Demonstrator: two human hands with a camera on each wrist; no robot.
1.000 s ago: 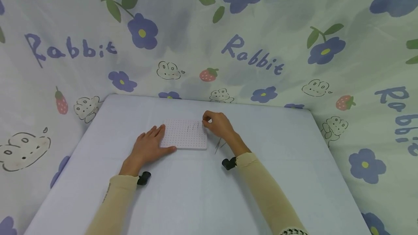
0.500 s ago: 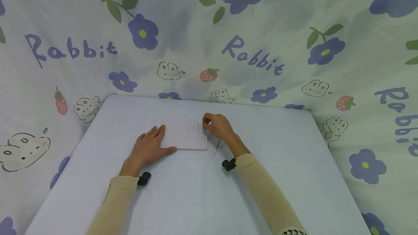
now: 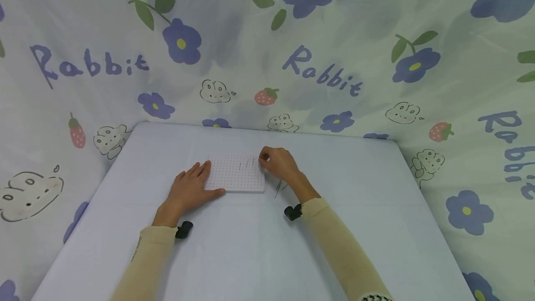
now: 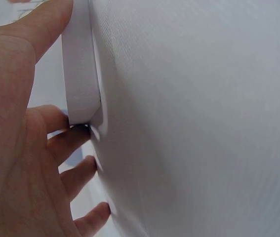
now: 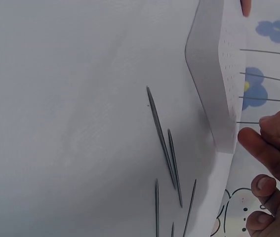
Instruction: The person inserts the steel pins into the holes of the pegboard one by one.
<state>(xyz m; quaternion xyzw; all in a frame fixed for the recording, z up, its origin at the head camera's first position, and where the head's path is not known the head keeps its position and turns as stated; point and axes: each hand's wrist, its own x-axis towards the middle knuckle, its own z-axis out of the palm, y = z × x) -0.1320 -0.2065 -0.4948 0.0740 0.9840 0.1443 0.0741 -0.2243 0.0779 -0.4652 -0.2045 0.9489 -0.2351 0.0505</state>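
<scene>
A white board (image 3: 227,179) with rows of small holes lies on the table. My left hand (image 3: 189,190) rests spread at its left end, thumb along the near edge and fingertips by the left side. At the far right corner, my right hand (image 3: 280,161) pinches a thin dark metal needle (image 5: 248,122) between thumb and forefinger. That needle's lower end meets the board's top, in line with 3 upright needles (image 5: 264,51). The other fingers of this hand curl loosely beside the board.
Several loose needles (image 5: 160,133) lie on the white tablecloth (image 3: 234,254) right of the board, below my right wrist. A curtain (image 3: 242,50) with flowers and rabbits hangs behind the table's far edge. Each wrist wears a small black camera (image 3: 184,230).
My right hand has come down slightly at the board's far right corner, still pinching the needle. The left hand and the board have stayed in place.
</scene>
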